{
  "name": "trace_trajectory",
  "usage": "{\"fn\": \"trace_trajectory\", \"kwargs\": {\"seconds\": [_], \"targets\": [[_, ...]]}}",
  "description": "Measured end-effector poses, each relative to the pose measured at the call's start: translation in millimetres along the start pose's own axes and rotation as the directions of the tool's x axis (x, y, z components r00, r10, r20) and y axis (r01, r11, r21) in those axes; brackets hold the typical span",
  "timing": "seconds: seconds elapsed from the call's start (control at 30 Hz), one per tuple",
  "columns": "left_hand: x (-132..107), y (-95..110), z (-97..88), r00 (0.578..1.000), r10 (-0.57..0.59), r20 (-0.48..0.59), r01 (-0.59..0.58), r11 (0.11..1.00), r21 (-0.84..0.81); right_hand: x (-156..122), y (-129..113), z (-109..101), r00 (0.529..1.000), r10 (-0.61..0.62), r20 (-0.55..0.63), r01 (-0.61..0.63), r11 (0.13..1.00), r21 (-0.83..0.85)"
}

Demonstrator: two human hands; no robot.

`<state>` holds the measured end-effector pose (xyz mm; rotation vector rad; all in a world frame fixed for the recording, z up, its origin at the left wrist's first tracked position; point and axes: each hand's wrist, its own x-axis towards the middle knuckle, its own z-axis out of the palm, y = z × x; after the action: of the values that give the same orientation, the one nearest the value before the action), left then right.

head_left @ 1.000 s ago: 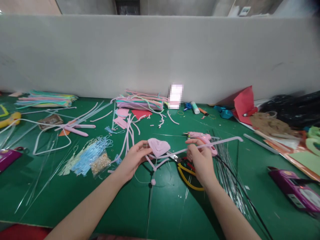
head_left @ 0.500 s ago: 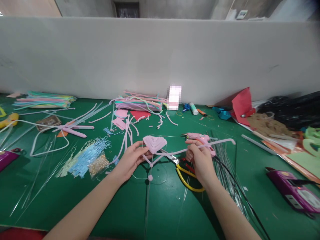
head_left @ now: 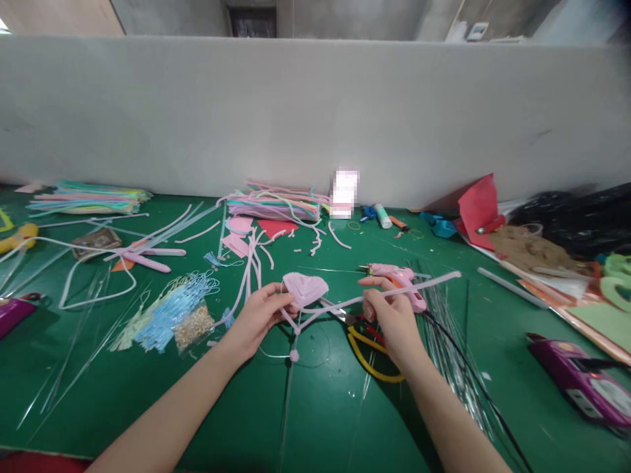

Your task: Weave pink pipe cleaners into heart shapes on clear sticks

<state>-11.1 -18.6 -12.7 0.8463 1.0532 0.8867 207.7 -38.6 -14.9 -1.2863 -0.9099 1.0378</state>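
A pale pink fan-shaped piece of pipe cleaner (head_left: 305,289) is pinched at its left side by my left hand (head_left: 263,312). From its lower point a long pink pipe-cleaner strand (head_left: 340,305) runs right and slightly upward. My right hand (head_left: 392,312) grips that strand between thumb and fingers, its free end sticking out beyond. Yellow-handled scissors (head_left: 367,358) lie on the table under and beside my right hand. Just behind that hand rests a pink glue gun (head_left: 392,270). Below the piece are a small pink bead-like knob (head_left: 294,355) and a thin clear rod.
Bundles of coloured pipe cleaners (head_left: 276,205) lie along the grey partition (head_left: 315,112). Blue tassels (head_left: 170,315) and a bag of gold beads (head_left: 193,326) are at left. Thin wires (head_left: 451,348) and a black cord run at right, near a purple power strip (head_left: 582,378).
The strand's free end, bent downward before, now looks straighter. My right hand has shifted slightly left, its index finger more extended. The fan-shaped piece has tilted a little.
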Motion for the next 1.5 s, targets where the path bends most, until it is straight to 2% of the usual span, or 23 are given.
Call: {"fn": "trace_trajectory", "kwargs": {"seconds": [0.13, 0.23, 0.37, 0.47, 0.63, 0.73, 0.83, 0.93, 1.1, 1.23, 1.4, 1.5], "targets": [[-1.2, 1.8, 1.8, 1.000, -0.006, 0.016, 0.006, 1.000, 0.010, -5.6, -1.7, 3.8, 0.995, -0.041, 0.090, 0.048, 0.996, -0.075], [-3.6, 4.0, 4.2, 1.000, -0.023, 0.004, 0.023, 1.000, -0.015, -8.7, -0.2, 7.2, 0.985, -0.048, 0.165, 0.080, 0.977, -0.197], [-6.3, 7.3, 7.3, 0.999, -0.033, 0.026, 0.035, 0.997, -0.062, -12.5, 3.3, 11.9, 0.961, -0.088, 0.262, 0.192, 0.894, -0.404], [-6.5, 8.6, 7.6, 0.998, -0.044, 0.037, 0.047, 0.994, -0.102, -14.4, 6.0, 14.4, 0.949, -0.121, 0.292, 0.255, 0.838, -0.482], [-3.9, 6.5, 4.3, 0.998, -0.020, 0.065, 0.033, 0.978, -0.205, -12.0, 12.3, 15.7, 0.921, -0.223, 0.319, 0.348, 0.840, -0.417], [-2.6, 4.1, 2.7, 0.997, -0.012, 0.075, 0.030, 0.968, -0.247, -11.0, 12.8, 15.7, 0.931, -0.207, 0.302, 0.320, 0.860, -0.397], [-2.3, 2.3, 2.0, 0.995, -0.009, 0.103, 0.036, 0.965, -0.259, -12.5, 10.2, 15.9, 0.920, -0.169, 0.354, 0.302, 0.881, -0.364], [-2.3, 1.9, 1.9, 0.988, 0.004, 0.151, 0.033, 0.970, -0.241, -15.3, 8.2, 17.1, 0.899, -0.129, 0.418, 0.294, 0.886, -0.358], [-2.5, 2.3, 2.0, 0.983, 0.006, 0.181, 0.036, 0.973, -0.229, -18.4, 7.2, 20.0, 0.873, -0.159, 0.461, 0.345, 0.870, -0.353], [-4.2, 2.4, 1.8, 0.978, -0.012, 0.206, 0.053, 0.980, -0.190, -19.7, 4.8, 20.2, 0.883, -0.110, 0.457, 0.301, 0.878, -0.372], [-5.9, 4.0, 3.8, 0.955, -0.104, 0.276, 0.135, 0.986, -0.095, -20.7, 3.1, 22.2, 0.898, -0.114, 0.426, 0.284, 0.889, -0.360], [-6.5, 4.0, 4.8, 0.949, -0.128, 0.290, 0.143, 0.989, -0.032, -21.0, 3.6, 24.1, 0.905, -0.103, 0.412, 0.274, 0.883, -0.381]]}}
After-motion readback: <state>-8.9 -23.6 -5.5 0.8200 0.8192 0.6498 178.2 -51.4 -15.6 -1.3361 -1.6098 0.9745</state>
